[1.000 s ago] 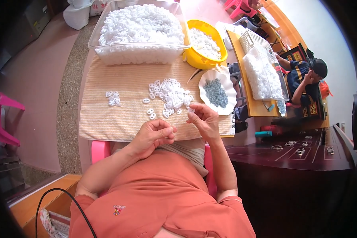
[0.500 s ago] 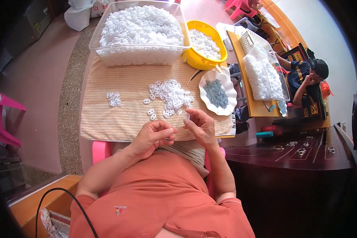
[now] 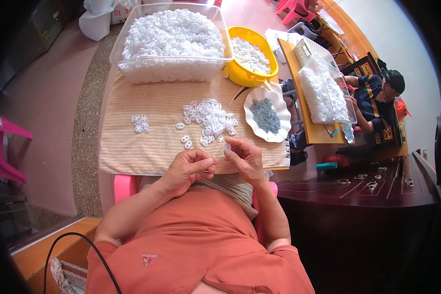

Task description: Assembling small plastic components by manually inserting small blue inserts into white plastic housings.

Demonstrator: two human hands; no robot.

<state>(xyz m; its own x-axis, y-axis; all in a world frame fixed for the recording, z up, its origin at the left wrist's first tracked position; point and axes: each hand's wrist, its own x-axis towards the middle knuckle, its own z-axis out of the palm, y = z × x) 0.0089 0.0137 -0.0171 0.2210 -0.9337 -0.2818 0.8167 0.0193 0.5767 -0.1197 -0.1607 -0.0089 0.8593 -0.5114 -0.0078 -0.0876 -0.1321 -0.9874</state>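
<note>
Your right hand (image 3: 247, 159) fingers pinch one small white plastic piece (image 3: 227, 146) at the near edge of the surface; your left hand (image 3: 187, 166) is curled narrow, contents not visible. Risk: the piece is tiny, so a loose pinch could drop it into your lap. The striped cloth (image 3: 132, 147) carries a loose pile of white pieces (image 3: 208, 117), a clear bin (image 3: 174, 68), yellow bowl (image 3: 240, 76) and white dish (image 3: 252, 120). Another person (image 3: 377, 103) sits at the right.

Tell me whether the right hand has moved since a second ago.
Yes. The right hand has drawn back from the loose pile of white pieces toward the cloth's near edge.
</note>
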